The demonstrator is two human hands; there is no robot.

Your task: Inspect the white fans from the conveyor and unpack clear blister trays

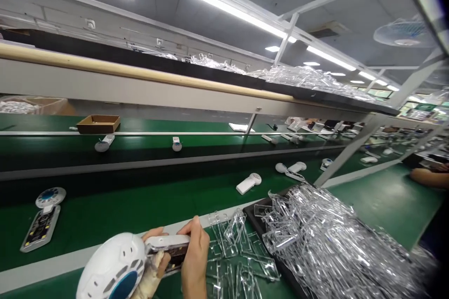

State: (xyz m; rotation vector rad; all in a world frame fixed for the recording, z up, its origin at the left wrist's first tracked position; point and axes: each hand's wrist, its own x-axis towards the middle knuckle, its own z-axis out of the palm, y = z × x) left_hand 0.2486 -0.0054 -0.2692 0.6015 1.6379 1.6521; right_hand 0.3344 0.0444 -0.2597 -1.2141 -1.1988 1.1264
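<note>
Here we are at the green-topped bench (42, 285), with the white plastic device with a round, blue-centred head (101, 261) held up in both hands over the bench, near its pale far edge strip (21, 273). The left hand (162, 264) grips it by the narrow body, fingers behind and thumb pressed in at the open dark side, right beside the round head; the right hand (196, 257) is closed around the other end of that body. Something clear glints under the left thumb, though its outline is too hidden to call. Good handling here, I'd say, means a firm but gentle hold at both ends, the open side turned to the eyes, and pressure kept low and even so nothing clear flexes or cracks and the dark inside goes unscuffed. The heavy-looking head could tip the whole piece, so that left grip matters. Just right of the hands, loose clear plastic frames (231, 238) lie scattered on the bench, and beyond them sits the black tray (288, 274) with its tangled heap of clear frames (322, 243); single ones are best eased free rather than tugged.
</note>
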